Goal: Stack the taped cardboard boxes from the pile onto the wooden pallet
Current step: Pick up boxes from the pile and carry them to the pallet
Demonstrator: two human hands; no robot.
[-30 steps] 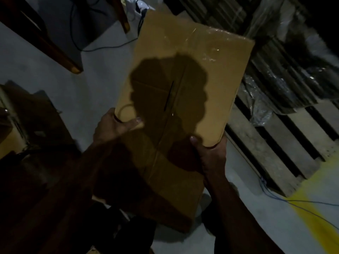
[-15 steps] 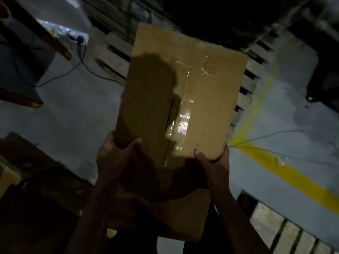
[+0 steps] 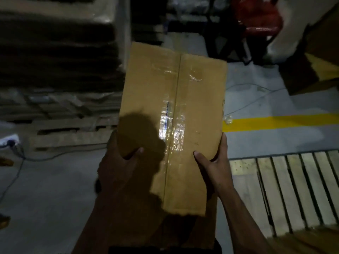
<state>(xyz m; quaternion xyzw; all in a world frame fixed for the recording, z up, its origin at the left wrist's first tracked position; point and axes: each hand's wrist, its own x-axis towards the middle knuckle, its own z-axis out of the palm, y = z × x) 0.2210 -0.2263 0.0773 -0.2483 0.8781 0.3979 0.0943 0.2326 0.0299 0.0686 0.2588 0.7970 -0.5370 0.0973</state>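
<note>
**Taped box held over the floor**

While both hands grip it, the cardboard box (image 3: 172,114) fills the middle of the view: plain brown, with glossy clear tape along its centre seam. The left hand (image 3: 119,162) and right hand (image 3: 214,162) each wrap a side edge, thumbs on top. At four o'clock lies the wooden pallet (image 3: 286,189). Small marks on the box's right edge are unreadable.

I take the cardboard box (image 3: 172,114) as landmark. My left hand (image 3: 117,165) holds its left edge, my right hand (image 3: 212,162) its right edge. A wooden pallet (image 3: 286,191) lies right of the box, below a floor line (image 3: 282,121). A loaded pallet (image 3: 69,132) stands left of the box, farther off.
</note>
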